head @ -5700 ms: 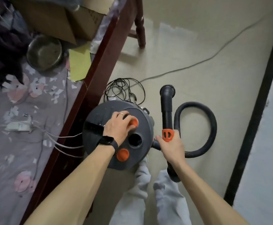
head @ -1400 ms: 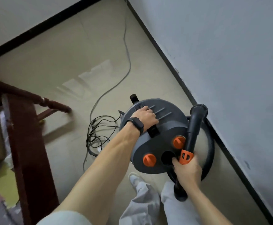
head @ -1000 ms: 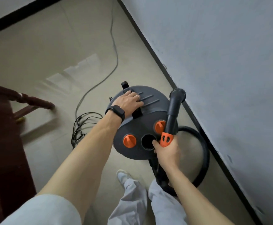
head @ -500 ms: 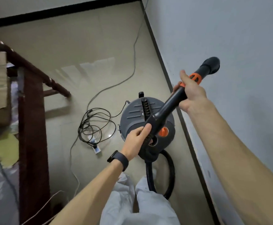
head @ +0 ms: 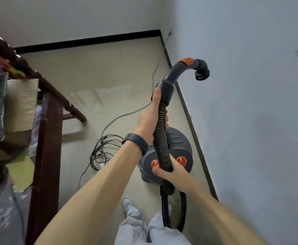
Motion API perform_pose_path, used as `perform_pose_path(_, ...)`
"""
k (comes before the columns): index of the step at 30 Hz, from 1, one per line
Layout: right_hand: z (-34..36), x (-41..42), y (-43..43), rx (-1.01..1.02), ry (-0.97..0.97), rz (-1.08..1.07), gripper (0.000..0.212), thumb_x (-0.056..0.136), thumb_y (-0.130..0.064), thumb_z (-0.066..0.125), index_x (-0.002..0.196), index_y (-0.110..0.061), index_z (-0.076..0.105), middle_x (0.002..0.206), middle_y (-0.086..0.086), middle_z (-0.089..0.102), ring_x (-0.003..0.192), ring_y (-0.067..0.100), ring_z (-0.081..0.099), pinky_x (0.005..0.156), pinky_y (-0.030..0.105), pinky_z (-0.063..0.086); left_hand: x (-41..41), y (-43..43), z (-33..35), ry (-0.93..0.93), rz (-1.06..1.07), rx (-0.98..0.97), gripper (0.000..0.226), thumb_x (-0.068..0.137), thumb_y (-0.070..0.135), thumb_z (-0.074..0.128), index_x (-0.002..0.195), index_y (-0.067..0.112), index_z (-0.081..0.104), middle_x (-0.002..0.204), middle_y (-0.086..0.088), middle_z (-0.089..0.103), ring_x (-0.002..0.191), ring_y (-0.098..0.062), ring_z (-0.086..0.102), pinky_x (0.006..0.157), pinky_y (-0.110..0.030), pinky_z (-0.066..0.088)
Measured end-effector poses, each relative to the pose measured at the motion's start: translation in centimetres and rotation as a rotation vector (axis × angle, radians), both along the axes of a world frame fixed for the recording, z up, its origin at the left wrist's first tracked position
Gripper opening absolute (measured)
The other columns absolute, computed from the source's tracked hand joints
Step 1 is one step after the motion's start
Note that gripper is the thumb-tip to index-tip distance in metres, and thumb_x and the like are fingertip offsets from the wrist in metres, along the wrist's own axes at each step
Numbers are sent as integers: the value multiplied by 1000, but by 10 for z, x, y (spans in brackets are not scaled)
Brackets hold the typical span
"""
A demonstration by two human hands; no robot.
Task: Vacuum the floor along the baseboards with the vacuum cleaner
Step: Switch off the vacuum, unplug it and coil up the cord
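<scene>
The black ribbed vacuum hose (head: 160, 137) now stands nearly upright in front of the person. Its grey curved handle end with the orange collar (head: 185, 65) is raised high beside the pale wall (head: 250, 103), and the open tip is well off the floor. Half a second ago the right hand held that handle near the collar. Now the left hand (head: 149, 119) grips the hose just below the grey cuff, fingers wrapped round it. The right hand (head: 169, 171) has dropped down and closes round the hose just above the round grey canister with orange knobs (head: 180, 147). The canister sits on the beige floor (head: 109, 76), near the black baseboard (head: 191, 121).

This looks like sorting out the hose, so no cleaning along the baseboard has begun.

The right hand hides where the hose meets the canister, and that arm is blurred. The hose loop runs behind the trouser legs (head: 144, 230). No floor head is visible, and the tangled black power cable (head: 100, 152) shows no plug.
</scene>
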State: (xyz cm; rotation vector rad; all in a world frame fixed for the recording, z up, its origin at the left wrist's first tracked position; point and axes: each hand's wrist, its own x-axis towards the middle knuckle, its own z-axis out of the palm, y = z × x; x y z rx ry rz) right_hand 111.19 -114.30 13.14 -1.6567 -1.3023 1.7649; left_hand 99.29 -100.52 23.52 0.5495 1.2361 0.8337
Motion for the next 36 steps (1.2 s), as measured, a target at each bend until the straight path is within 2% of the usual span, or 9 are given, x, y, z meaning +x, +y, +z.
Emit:
perform_pose_path(5, -16, 56, 4, 96, -490, -290, 19, 80, -16, 76, 89, -20, 59, 77, -4, 64, 77, 22, 62, 57, 17, 40, 12, 21, 5, 15, 38, 69, 30, 84, 31, 77, 90, 9, 58, 70, -2, 57, 54, -16, 58, 60, -30, 52)
perform_pose_path(8, -7, 85, 21, 212, -571, -546, 23, 83, -5, 71, 102, -13, 61, 86, 2, 65, 81, 24, 59, 57, 17, 39, 23, 33, -5, 67, 190, 15, 18, 87, 9, 68, 92, 6, 51, 76, -5, 57, 56, -19, 63, 61, -32, 55)
perform_pose_path(14, 6, 138, 66, 511, -892, -562, 38, 83, -8, 71, 120, -10, 62, 112, 14, 64, 100, 41, 61, 81, 49, 49, 32, 58, -19, 149, 390, -59, 55, 85, 8, 67, 127, 4, 32, 114, -18, 59, 82, -28, 72, 70, -50, 61)
perform_pose_path(19, 40, 152, 131, 767, -1023, -597, 35, 83, -8, 66, 118, -8, 60, 114, 15, 63, 104, 43, 58, 87, 57, 47, 16, 90, -16, 112, 575, -92, 57, 81, 11, 67, 130, 5, 38, 117, -15, 57, 90, -27, 67, 54, -44, 59)
perform_pose_path(22, 47, 159, 170, 707, -1061, -664, 34, 86, -16, 67, 119, -18, 60, 120, 6, 64, 112, 38, 57, 100, 62, 42, 3, 101, -19, 112, 654, -1, 77, 81, 2, 62, 141, 25, 19, 114, -14, 50, 92, -28, 67, 60, -52, 60)
perform_pose_path(25, 30, 149, 181, 512, -951, -567, 33, 89, -34, 72, 115, -18, 58, 111, 7, 67, 103, 37, 63, 91, 52, 48, -16, 98, -42, 390, 477, -18, 64, 80, 16, 59, 133, 45, 41, 129, -11, 45, 106, -30, 62, 66, -47, 61)
perform_pose_path(30, -20, 122, 158, 522, -939, -366, 26, 88, -12, 66, 113, -10, 61, 102, 12, 66, 93, 38, 60, 75, 42, 44, -41, 73, -87, 913, 69, -167, 35, 90, 32, 51, 122, 27, 64, 151, -28, 20, 127, -28, 40, 110, -30, 35)
perform_pose_path(33, -35, 119, 160, 522, -870, -359, 26, 83, -5, 65, 109, -9, 62, 94, 9, 62, 88, 37, 59, 71, 37, 40, -40, 65, -111, 1139, -160, -231, 45, 96, 39, 38, 133, 24, 57, 162, -22, 3, 144, -33, 19, 116, -42, 16)
perform_pose_path(36, -42, 117, 176, 542, -863, -400, 23, 83, -5, 67, 105, -10, 63, 93, 7, 61, 89, 37, 58, 71, 36, 37, -38, 68, -141, 1320, -585, -51, 59, 95, 56, 21, 130, 31, 62, 164, -5, 17, 151, -25, 1, 117, -56, -3)
